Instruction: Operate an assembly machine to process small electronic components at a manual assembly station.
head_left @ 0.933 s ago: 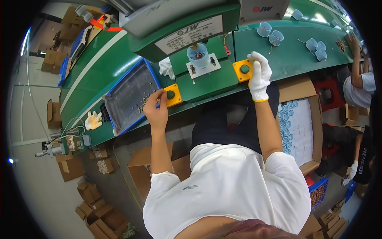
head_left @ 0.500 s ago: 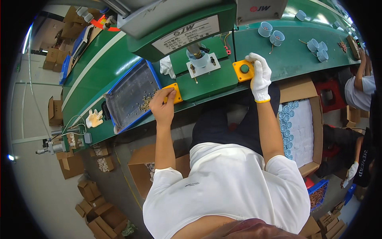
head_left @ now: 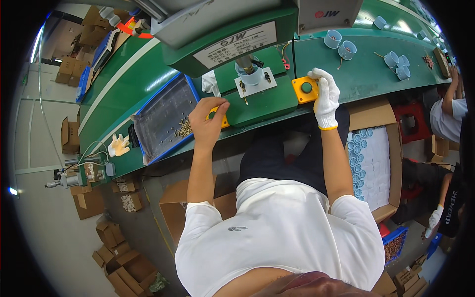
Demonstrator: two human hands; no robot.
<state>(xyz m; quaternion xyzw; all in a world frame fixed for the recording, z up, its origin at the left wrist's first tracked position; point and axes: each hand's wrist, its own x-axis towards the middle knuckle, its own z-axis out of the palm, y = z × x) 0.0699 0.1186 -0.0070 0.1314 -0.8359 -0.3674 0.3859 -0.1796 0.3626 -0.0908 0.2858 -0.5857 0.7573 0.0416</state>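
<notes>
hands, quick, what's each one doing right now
Left hand: bare, fingers curled down over the left yellow button box, holding nothing.
Right hand: white glove, resting against the right yellow button box, holding nothing.

Green bench (head_left: 376, 81): tray (head_left: 166, 119), button boxes (head_left: 304, 89), cups (head_left: 341, 44)

A white rectangular label (head_left: 236, 44) with dark print sits on the green machine housing above my desk. An open cardboard box (head_left: 376, 158) of pale blue cups stands below the desk's front edge, to my right. Brown cardboard boxes (head_left: 118, 262) lie on the floor at my left.
</notes>
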